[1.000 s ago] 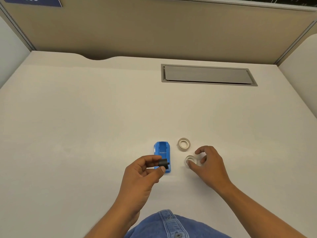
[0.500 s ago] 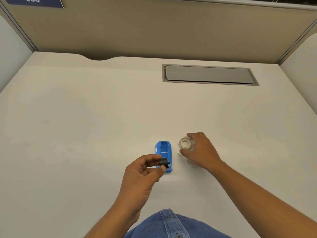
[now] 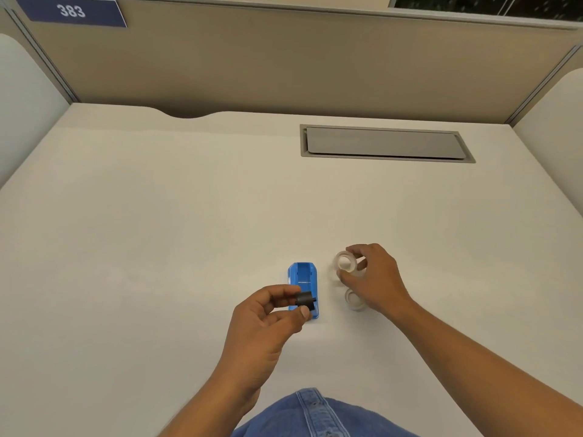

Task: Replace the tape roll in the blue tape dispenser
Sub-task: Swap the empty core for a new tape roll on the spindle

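Both forearms are bare to the lower frame edge; no sleeves, watch, rings or gloves are visible on the left hand [image 3: 265, 323] or the right hand [image 3: 375, 279]. Fingernails are short and unpainted. Blue denim garment [image 3: 315, 414] at bottom centre, with stitched seams and metal snap buttons.

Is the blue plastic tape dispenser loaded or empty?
Empty: the blue tape dispenser shows a bare cradle; left hand holds its black spindle.

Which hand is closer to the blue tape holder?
The left hand. It holds a black spool right over the blue tape dispenser. The right hand is off to the side, gripping a tape roll.
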Demonstrator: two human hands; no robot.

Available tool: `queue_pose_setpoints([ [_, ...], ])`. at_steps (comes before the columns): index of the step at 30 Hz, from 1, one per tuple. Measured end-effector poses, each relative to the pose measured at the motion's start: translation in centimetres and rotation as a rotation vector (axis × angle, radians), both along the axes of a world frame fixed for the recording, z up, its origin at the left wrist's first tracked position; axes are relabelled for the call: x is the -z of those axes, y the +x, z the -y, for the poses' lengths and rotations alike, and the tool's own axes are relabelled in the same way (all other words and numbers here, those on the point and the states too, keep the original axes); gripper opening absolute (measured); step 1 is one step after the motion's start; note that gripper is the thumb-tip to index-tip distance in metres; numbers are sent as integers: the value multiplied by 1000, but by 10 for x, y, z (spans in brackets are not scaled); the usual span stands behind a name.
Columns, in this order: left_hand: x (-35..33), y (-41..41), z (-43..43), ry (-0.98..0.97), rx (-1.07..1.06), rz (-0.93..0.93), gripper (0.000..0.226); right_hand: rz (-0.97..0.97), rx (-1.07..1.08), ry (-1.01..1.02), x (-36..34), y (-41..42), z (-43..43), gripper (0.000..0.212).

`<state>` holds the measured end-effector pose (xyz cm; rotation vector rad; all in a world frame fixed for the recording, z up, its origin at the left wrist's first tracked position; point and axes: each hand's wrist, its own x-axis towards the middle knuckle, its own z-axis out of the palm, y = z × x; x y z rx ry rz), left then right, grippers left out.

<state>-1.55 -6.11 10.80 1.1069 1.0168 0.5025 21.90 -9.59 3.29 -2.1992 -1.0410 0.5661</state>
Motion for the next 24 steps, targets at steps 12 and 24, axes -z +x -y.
queue_pose_setpoints([
  [12, -14, -4, 6, 45, -15, 112, 26, -458, 16, 268, -72, -43, 49, 26],
  [24, -19, -1, 10, 50, -15, 69, 28, -549, -39, 340, -84, -71, 73, 34],
])
